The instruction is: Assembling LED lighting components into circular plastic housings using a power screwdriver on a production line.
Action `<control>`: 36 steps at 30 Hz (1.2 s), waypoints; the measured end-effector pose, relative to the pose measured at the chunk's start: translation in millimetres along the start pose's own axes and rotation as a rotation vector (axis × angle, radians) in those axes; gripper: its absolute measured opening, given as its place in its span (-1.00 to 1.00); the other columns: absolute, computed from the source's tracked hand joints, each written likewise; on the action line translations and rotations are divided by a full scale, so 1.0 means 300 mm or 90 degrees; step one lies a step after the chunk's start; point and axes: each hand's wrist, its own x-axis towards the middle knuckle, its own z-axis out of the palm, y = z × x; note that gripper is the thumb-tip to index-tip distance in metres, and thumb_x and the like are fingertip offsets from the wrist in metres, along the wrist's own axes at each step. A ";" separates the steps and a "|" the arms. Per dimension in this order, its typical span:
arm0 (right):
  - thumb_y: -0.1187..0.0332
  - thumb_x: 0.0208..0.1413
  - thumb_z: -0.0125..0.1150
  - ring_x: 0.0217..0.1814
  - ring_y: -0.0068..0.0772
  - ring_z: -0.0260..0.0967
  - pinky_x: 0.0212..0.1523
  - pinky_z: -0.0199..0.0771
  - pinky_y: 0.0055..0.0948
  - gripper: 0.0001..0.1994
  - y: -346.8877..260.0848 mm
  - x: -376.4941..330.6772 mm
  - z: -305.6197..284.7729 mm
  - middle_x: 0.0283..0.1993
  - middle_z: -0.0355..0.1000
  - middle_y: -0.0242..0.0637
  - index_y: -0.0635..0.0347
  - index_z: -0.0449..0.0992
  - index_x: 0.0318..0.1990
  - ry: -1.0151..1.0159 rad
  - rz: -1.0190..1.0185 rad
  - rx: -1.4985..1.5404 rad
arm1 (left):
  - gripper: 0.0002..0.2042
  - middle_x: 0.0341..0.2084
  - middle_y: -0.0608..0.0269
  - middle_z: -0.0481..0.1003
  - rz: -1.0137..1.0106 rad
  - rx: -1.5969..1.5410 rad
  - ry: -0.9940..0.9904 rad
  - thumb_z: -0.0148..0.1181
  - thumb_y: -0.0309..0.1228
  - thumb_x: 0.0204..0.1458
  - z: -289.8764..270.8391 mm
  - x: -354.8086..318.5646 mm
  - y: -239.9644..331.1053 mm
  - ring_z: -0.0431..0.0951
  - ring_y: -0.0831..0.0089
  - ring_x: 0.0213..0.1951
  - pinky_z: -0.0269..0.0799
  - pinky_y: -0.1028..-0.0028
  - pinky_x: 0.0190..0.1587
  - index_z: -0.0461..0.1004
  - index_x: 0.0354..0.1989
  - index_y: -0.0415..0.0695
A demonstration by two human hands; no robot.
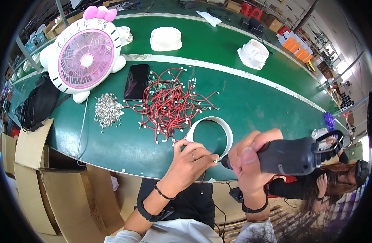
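Note:
Near the front edge of the green table, my left hand (pixel 190 162) grips a white plastic ring (pixel 228 133) by its near side. Thumb and fingertips are pinched close to the ring's lower edge, where something small and pale shows. My right hand (pixel 251 160) is wrapped round a black electric screwdriver (pixel 287 157), held nearly level. Its tip points left and meets the ring's near edge beside my left fingertips. Red wire shows by my left fingers and hangs below the table edge. Just beyond lies a tangled heap of red wires (pixel 165 107) with white connectors and small green boards.
A pile of small screws (pixel 108 110) and a dark phone (pixel 136 82) lie left of the wires. Behind them stands a pink-and-white fan (pixel 87 60). White housings (pixel 165 39) sit on the far strip. Cardboard boxes (pixel 72 194) stand lower left; another person (pixel 315 184) is at right.

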 end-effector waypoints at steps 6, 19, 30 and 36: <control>0.44 0.26 0.17 -0.75 -0.62 0.06 -0.77 0.12 -0.58 -0.78 -0.017 -0.006 0.017 -0.55 0.23 -0.33 0.15 0.19 -0.20 0.086 0.013 0.007 | -0.79 -0.19 0.56 0.53 0.020 -0.006 0.013 0.43 -0.33 -0.03 0.001 0.004 0.008 0.48 0.47 -0.06 0.13 0.21 0.12 0.65 -0.18 0.06; 0.33 0.31 0.11 -0.76 -0.61 0.06 -0.71 0.21 -0.55 -0.82 -0.048 0.012 0.006 -0.49 0.34 -0.23 0.15 0.23 -0.16 0.141 0.000 0.049 | -0.80 -0.14 0.30 0.64 -0.081 -0.194 0.038 0.36 -0.50 0.06 -0.008 0.008 0.001 0.61 0.29 0.02 0.28 0.26 0.12 0.59 -0.12 -0.08; 0.35 0.31 0.14 -0.78 -0.61 0.05 -0.73 0.21 -0.55 -0.81 -0.019 0.013 0.062 -0.50 0.37 -0.22 0.16 0.24 -0.15 0.113 0.034 0.109 | -0.81 -0.19 0.24 0.59 -0.086 -0.194 0.026 0.26 -0.50 0.15 -0.006 0.005 -0.003 0.57 0.24 0.00 0.34 0.30 0.05 0.55 -0.07 -0.09; 0.35 0.31 0.14 -0.77 -0.61 0.05 -0.74 0.20 -0.55 -0.82 -0.007 0.010 0.067 -0.50 0.37 -0.22 0.16 0.24 -0.15 0.089 0.031 0.104 | -0.80 -0.20 0.25 0.59 -0.081 -0.189 0.030 0.25 -0.51 0.14 -0.006 0.004 -0.002 0.57 0.24 -0.02 0.35 0.29 0.03 0.54 -0.05 -0.09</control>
